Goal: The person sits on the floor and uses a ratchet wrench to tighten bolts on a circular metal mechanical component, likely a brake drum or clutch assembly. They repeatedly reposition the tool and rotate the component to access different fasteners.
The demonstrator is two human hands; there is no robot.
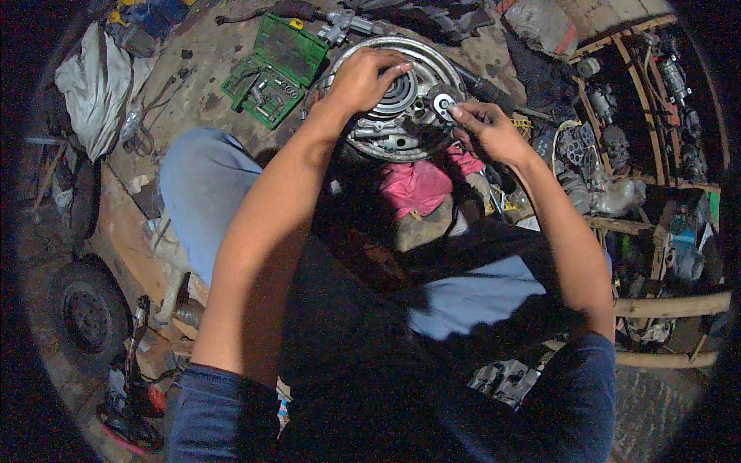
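My left hand (368, 79) lies over a ringed round metal part (397, 99), fingers loosely bent and apart, with nothing visible in its grip. That part sits with other metal pieces inside a large silver wheel rim (437, 60). To the right, my right hand (488, 130) grips a ratchet wrench (444, 105), its round head over the rim's right side. The rest of the ratchet is hidden by the fingers. Left of the rim, an open green socket case (287, 55) holds several sockets (266, 91).
A pink cloth (417, 187) lies just below the rim. A metal tool with a dark handle (340, 28) lies behind it. Wooden shelving (656, 307) with machine parts stands at right. A tyre (86, 312) and a whitish sack (94, 89) are at left.
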